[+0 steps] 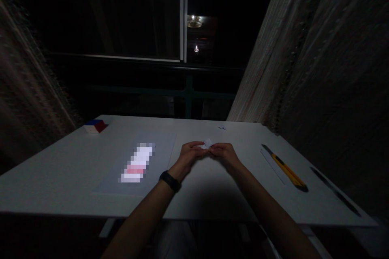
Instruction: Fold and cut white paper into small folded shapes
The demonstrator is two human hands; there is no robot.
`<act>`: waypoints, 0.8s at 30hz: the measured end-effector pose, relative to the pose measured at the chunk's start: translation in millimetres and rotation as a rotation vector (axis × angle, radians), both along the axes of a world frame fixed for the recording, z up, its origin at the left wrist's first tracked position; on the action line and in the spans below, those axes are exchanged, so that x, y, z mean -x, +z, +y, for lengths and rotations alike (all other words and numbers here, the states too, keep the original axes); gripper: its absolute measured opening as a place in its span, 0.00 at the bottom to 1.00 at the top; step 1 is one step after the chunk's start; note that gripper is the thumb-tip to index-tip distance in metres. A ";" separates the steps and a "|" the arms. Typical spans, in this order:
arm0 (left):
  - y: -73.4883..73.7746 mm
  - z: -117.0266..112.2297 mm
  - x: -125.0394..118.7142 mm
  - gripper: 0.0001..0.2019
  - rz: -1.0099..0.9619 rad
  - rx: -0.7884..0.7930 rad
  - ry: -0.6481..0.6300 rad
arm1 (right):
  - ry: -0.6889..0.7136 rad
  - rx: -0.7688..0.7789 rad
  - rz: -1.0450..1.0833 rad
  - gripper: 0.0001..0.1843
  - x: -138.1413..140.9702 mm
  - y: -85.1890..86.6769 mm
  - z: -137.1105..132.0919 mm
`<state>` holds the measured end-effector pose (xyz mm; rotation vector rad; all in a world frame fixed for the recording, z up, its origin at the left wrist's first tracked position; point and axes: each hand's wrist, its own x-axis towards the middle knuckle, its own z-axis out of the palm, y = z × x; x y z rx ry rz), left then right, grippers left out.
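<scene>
Between my two hands is a small folded piece of white paper [207, 143], held above the middle of the white table [194, 202]. My left hand [191, 153] pinches its left side, with a dark band on that wrist. From the right, my right hand [224, 153] pinches the other side, its fingertips almost meeting those of the left. The paper's lower part is hidden by the fingers. Left of my hands, a blurred-out bright screen [138, 164] lies on a pale sheet of paper [106, 182].
A rubik's-type cube [95, 126] sits at the far left corner. To the right lie a white strip [273, 166], a yellow utility knife [285, 169] and a long dark object [336, 191]. Small scraps [222, 128] lie near the back edge. Curtains [258, 48] hang on both sides.
</scene>
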<state>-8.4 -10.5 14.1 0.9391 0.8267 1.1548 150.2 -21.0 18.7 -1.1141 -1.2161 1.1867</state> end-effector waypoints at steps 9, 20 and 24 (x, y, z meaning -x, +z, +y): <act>2.8 -2.2 -0.4 0.18 -0.028 0.062 0.006 | -0.090 -0.243 -0.149 0.15 2.6 0.7 -1.3; -0.5 2.7 5.4 0.15 -0.141 0.093 0.009 | -0.062 -0.716 -0.578 0.10 9.3 -3.0 -12.1; 0.5 3.2 7.2 0.14 -0.156 0.109 0.011 | -0.044 -0.817 -0.609 0.11 9.5 -2.4 -14.3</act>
